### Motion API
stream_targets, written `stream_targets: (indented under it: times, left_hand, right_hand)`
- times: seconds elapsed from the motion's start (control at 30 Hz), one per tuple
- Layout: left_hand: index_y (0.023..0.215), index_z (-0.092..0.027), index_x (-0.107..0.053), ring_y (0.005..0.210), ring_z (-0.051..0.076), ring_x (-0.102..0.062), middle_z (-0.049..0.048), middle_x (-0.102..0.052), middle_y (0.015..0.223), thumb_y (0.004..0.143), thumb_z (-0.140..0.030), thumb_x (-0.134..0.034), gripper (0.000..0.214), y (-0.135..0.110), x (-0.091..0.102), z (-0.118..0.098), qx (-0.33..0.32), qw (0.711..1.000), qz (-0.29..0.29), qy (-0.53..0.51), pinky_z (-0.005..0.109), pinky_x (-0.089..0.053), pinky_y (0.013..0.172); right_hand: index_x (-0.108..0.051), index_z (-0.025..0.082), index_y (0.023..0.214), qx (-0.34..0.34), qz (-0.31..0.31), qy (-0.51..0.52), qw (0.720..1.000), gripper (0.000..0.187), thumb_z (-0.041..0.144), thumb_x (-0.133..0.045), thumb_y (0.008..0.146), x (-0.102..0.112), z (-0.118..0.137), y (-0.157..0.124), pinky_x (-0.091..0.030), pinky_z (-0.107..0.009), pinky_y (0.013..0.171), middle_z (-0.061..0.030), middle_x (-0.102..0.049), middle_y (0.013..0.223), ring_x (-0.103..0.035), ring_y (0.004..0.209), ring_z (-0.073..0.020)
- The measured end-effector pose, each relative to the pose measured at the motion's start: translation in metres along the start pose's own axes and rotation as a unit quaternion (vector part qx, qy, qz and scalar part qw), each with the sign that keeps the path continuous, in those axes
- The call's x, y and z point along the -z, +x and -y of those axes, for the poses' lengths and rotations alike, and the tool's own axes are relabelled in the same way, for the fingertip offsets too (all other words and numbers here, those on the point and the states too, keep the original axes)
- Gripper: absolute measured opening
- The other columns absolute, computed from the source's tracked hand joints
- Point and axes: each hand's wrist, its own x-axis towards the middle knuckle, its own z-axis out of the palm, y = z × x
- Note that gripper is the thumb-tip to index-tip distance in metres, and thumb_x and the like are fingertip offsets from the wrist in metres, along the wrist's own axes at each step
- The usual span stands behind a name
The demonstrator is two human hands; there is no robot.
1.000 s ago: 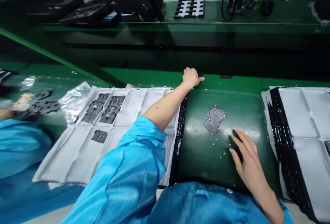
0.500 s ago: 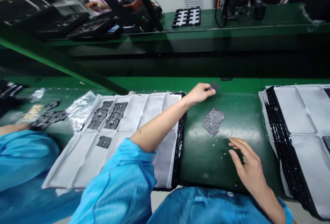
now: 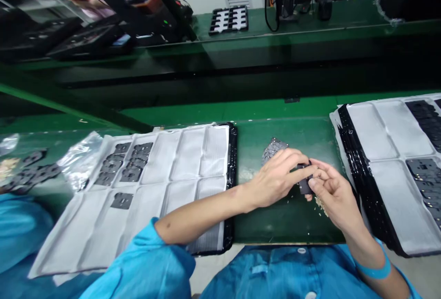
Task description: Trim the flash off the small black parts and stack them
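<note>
My left hand (image 3: pixel 279 177) and my right hand (image 3: pixel 330 188) meet over the dark green mat (image 3: pixel 275 216), both pinching one small flat black part (image 3: pixel 304 180) between their fingertips. Just behind my left hand lies a fanned pile of grey flat parts (image 3: pixel 272 147), partly hidden by the fingers. Small pale crumbs (image 3: pixel 320 203) lie on the mat under my right hand.
A white compartment tray (image 3: pixel 179 161) on my left holds black parts (image 3: pixel 132 163) in its far cells. Another white tray (image 3: pixel 386 152) with black parts stands on my right. A clear plastic bag (image 3: pixel 81 161) and loose parts lie far left. A green raised shelf (image 3: pixel 241 42) runs behind.
My left hand came back from the far edge of the mat with a small black part, towards me. My right hand lifted off the mat and now grips the same part.
</note>
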Motion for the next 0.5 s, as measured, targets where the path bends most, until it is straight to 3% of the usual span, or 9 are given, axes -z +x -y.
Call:
stream_targets:
  times: [0.1,0.17,0.23,0.33,0.4,0.5]
  left_hand:
    - [0.148,-0.023,-0.057,0.127,0.024,-0.062,0.0150,-0.064,0.136,0.103,-0.013,-0.052,0.047,0.002,0.010,-0.007,0.092,0.985,-0.019,-0.143,0.043,-0.057,0.104]
    - [0.144,-0.020,-0.058,0.109,0.021,-0.068,0.0136,-0.068,0.126,0.101,-0.021,-0.061,0.043,0.006,0.013,-0.008,0.199,0.945,-0.005,-0.261,0.034,-0.061,0.088]
    - [0.124,-0.016,-0.065,0.085,0.015,-0.068,0.0078,-0.071,0.102,0.102,-0.029,-0.063,0.025,0.010,0.012,-0.008,0.277,0.897,0.027,-0.344,0.027,-0.057,0.073]
    - [0.096,-0.016,-0.063,0.062,0.009,-0.058,-0.0011,-0.063,0.072,0.105,-0.035,-0.059,0.021,0.012,0.004,-0.007,0.310,0.867,0.041,-0.389,0.022,-0.049,0.061]
    - [0.094,-0.016,-0.061,0.058,0.008,-0.056,-0.0031,-0.060,0.066,0.105,-0.038,-0.060,0.025,0.012,-0.001,-0.007,0.313,0.861,0.020,-0.400,0.021,-0.046,0.058]
    - [0.096,-0.016,-0.061,0.060,0.009,-0.058,-0.0011,-0.063,0.069,0.104,-0.042,-0.063,0.028,0.009,-0.005,-0.008,0.316,0.852,-0.007,-0.417,0.020,-0.045,0.057]
  right_hand:
    - [-0.062,0.023,0.141,0.053,-0.029,-0.111,0.992,0.041,0.036,-0.071,0.103,0.004,0.002,-0.004,-0.067,-0.030,0.071,-0.0034,-0.077,0.095,-0.076,0.079,-0.0178]
    - [-0.065,0.022,0.139,0.102,-0.028,-0.205,0.973,0.037,0.029,-0.069,0.103,0.006,0.004,-0.004,-0.066,-0.032,0.077,-0.0051,-0.078,0.097,-0.076,0.083,-0.0190]
    - [-0.069,0.024,0.137,0.148,-0.009,-0.269,0.952,0.033,0.024,-0.067,0.103,0.007,0.006,-0.003,-0.064,-0.033,0.078,-0.0064,-0.079,0.101,-0.075,0.084,-0.0193]
    - [-0.072,0.025,0.135,0.182,-0.004,-0.295,0.938,0.031,0.023,-0.064,0.106,0.009,0.007,-0.001,-0.063,-0.034,0.078,-0.0075,-0.079,0.106,-0.075,0.088,-0.0203]
    - [-0.072,0.025,0.134,0.169,-0.018,-0.291,0.942,0.030,0.025,-0.065,0.105,0.010,0.005,-0.003,-0.062,-0.034,0.078,-0.0078,-0.078,0.105,-0.075,0.089,-0.0215]
    - [-0.073,0.023,0.116,0.111,-0.009,-0.266,0.958,0.015,0.029,-0.065,0.106,0.009,0.002,-0.008,-0.059,-0.029,0.064,-0.0025,-0.076,0.082,-0.073,0.070,-0.0183]
